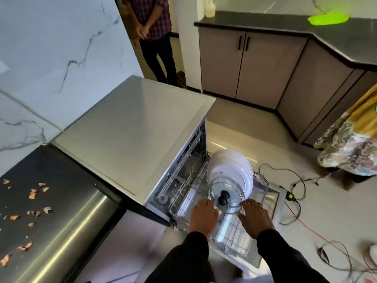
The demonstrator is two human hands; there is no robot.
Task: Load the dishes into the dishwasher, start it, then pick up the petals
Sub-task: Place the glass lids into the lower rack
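Observation:
The dishwasher (pixel 132 127) stands open with its lower wire rack (pixel 184 193) pulled out over the door. A row of white plates (pixel 230 170) stands upright in the rack. In front of them lean two glass lids (pixel 226 189) with black knobs. My left hand (pixel 204 218) grips the front lid's left rim, fingers curled over it. At the lid's right rim, my right hand (pixel 256 218) holds the edge between thumb and fingers. Orange petals (pixel 32 196) lie scattered on the dark counter at the left.
Cables (pixel 293 186) and a red wire trail over the floor right of the door. One person (pixel 151 27) stands beyond the dishwasher, and someone in a patterned garment (pixel 350 144) is at the right. A green plate (pixel 328 19) lies on the far counter.

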